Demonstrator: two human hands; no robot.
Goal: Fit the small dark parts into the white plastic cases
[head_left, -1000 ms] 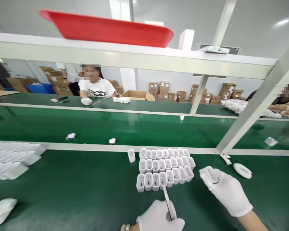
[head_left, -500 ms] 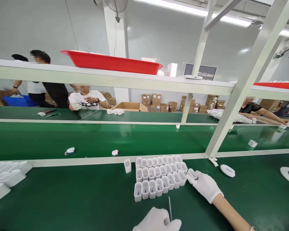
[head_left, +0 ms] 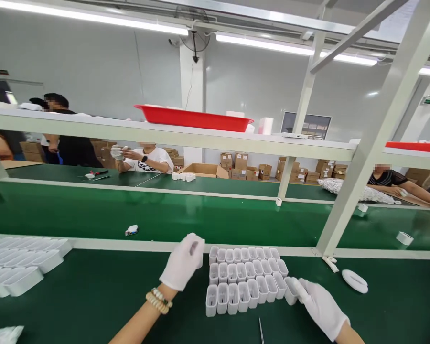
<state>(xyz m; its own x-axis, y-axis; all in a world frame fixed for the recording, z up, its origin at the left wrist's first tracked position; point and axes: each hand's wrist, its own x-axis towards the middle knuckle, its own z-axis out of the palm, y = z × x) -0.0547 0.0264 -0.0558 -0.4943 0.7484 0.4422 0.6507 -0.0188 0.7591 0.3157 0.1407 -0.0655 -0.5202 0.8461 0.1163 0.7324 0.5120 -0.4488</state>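
White-gloved, my right hand grips a small white plastic cup at the right end of the front row. My left hand, also gloved and wearing bead bracelets, is raised at the work table's far edge, left of the cups. Its fingers are curled together; what they hold, if anything, is hidden. Between my hands, open-topped white cups stand in three close rows, with small dark marks inside. The thin metal tip of tweezers shows at the bottom edge.
A green conveyor belt runs beyond the table, carrying a small white part. White housings line the left. A white ring lies right, beside a slanted post. Overhead, a shelf holds a red tray. Co-workers sit opposite.
My left hand has left the tweezers and moved up and left to the table's far edge. The separate cup there is now hidden. My right hand still holds its cup. The view has shifted.
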